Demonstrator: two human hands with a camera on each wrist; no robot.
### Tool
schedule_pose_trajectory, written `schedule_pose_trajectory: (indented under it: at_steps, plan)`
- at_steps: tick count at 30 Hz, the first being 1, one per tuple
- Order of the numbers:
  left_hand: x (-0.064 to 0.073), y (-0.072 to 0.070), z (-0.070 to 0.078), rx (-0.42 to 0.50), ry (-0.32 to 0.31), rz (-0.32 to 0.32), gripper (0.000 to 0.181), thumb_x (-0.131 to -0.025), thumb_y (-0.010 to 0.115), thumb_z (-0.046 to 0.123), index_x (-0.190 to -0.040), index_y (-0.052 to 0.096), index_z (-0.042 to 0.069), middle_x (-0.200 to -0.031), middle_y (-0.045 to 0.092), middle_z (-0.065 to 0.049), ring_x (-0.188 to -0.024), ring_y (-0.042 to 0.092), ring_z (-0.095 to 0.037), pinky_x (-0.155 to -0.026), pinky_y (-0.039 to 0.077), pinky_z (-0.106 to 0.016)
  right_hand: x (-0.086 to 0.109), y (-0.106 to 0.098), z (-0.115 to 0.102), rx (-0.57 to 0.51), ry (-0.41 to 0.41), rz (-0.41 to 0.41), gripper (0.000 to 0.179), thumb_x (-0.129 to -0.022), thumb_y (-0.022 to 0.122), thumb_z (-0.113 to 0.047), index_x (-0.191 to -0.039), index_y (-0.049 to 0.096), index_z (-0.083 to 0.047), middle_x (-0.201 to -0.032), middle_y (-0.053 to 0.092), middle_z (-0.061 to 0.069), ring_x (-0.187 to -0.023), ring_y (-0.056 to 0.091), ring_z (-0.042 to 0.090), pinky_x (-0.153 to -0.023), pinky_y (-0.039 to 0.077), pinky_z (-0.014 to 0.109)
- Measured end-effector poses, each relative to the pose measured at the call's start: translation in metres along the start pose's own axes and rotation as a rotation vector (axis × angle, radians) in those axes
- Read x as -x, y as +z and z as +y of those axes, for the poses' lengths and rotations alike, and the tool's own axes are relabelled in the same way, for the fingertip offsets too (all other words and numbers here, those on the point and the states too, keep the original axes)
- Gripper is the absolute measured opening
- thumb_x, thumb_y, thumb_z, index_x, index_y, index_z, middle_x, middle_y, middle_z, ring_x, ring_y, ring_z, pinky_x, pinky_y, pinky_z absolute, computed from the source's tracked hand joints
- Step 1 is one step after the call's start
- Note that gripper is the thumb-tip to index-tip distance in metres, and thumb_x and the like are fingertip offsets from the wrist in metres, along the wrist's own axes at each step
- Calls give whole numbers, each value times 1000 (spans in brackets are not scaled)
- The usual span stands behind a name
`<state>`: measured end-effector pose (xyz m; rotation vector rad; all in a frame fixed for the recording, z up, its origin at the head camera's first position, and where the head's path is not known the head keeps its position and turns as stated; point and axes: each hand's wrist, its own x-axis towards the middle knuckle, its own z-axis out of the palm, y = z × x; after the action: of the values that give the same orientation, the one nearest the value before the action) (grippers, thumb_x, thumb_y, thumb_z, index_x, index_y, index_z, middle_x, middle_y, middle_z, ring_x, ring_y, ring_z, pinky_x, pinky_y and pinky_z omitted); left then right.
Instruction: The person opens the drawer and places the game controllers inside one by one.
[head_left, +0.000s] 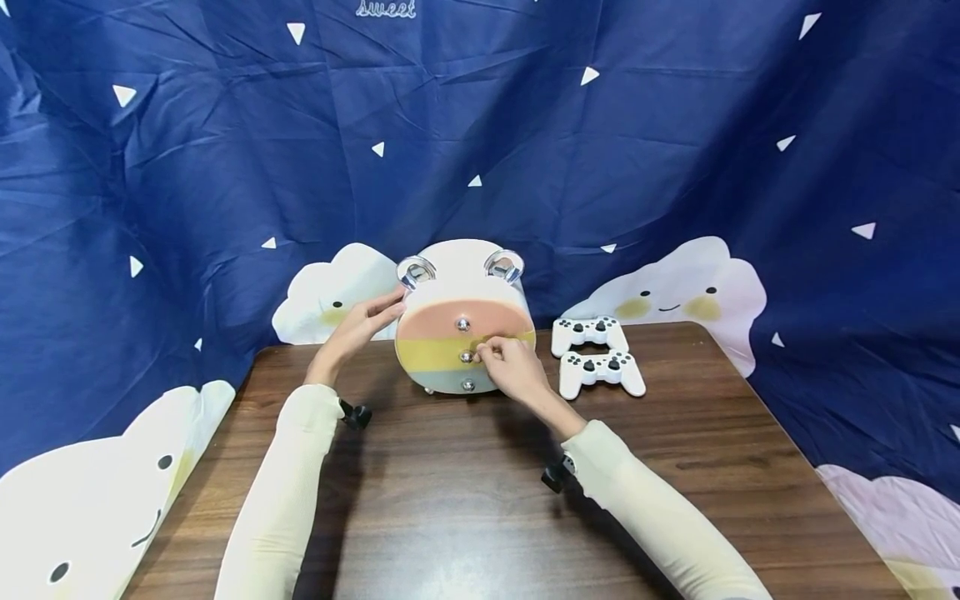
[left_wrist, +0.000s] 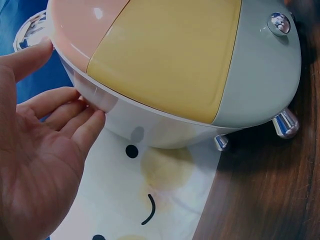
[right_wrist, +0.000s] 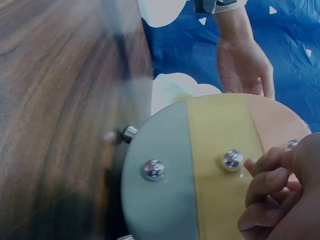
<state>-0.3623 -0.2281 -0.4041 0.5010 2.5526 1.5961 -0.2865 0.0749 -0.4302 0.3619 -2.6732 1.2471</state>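
Note:
A rounded white drawer box (head_left: 463,271) stands on the table on small chrome feet, two chrome rings on its top. Its front has three bands: orange (head_left: 495,319), yellow (head_left: 427,353) and pale green (head_left: 442,382), each with a chrome knob. My left hand (head_left: 362,327) touches the box's left side, thumb at the orange edge and fingers fairly straight along the white side, as the left wrist view shows. Close beside the yellow band's knob (right_wrist: 232,160), my right hand (right_wrist: 275,195) has its fingers curled. That knob shows whole, with a small gap to the nearest fingertip.
Two white game controllers (head_left: 602,372) lie to the right of the box, one in front of the other. A dark blue cloth (head_left: 480,125) with white triangles and cloud faces hangs behind the brown wooden table (head_left: 435,500).

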Motion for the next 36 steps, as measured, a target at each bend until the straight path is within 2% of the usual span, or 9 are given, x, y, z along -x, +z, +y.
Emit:
schedule_pose_trajectory:
  at_steps: [5,10,14,19,27,36]
  plan:
    - [9,1,15,18,-10,-20,61,-110,59,34,-164,42,10,-171,38,-9,-163,29,-28,-134,24,-50,-1,12,11,14,66,-63,45,-112,47,-41,-97,80,-15,-51,61,-3,-48,57,14,-56,46,34]
    - [19,1,31,18,-6,-13,62,-109,59,34,-164,43,9,-171,39,-8,-163,29,-28,-134,24,-49,-6,25,14,33,99,-92,62,-110,48,-55,-83,77,-8,-48,59,-4,-39,53,14,-47,44,31]
    - [19,0,30,4,-1,-14,63,-110,58,36,-165,41,10,-172,37,-8,-164,27,-30,-134,22,-52,-9,30,10,-56,156,-117,69,-109,49,-57,-78,76,-2,-46,57,-5,-33,44,11,-39,38,26]
    - [19,-1,31,3,4,-21,62,-110,58,34,-164,42,8,-171,38,-9,-163,27,-30,-134,24,-51,-10,33,6,-190,208,-126,61,-108,55,-52,-85,80,-2,-45,55,-4,-31,38,9,-34,33,24]
    - [3,-1,6,-5,-5,-7,61,-110,58,34,-164,43,11,-171,39,-7,-163,28,-27,-134,24,-49,-8,37,7,-208,213,-77,55,-106,59,-48,-83,82,-3,-43,52,-7,-38,43,9,-39,30,23]
    - [3,-1,-1,-5,34,-2,61,-108,60,44,-163,46,20,-170,42,0,-162,31,-23,-134,25,-48,-4,36,4,-263,211,-38,52,-104,64,-42,-82,82,2,-43,49,-9,-42,45,9,-43,31,22]
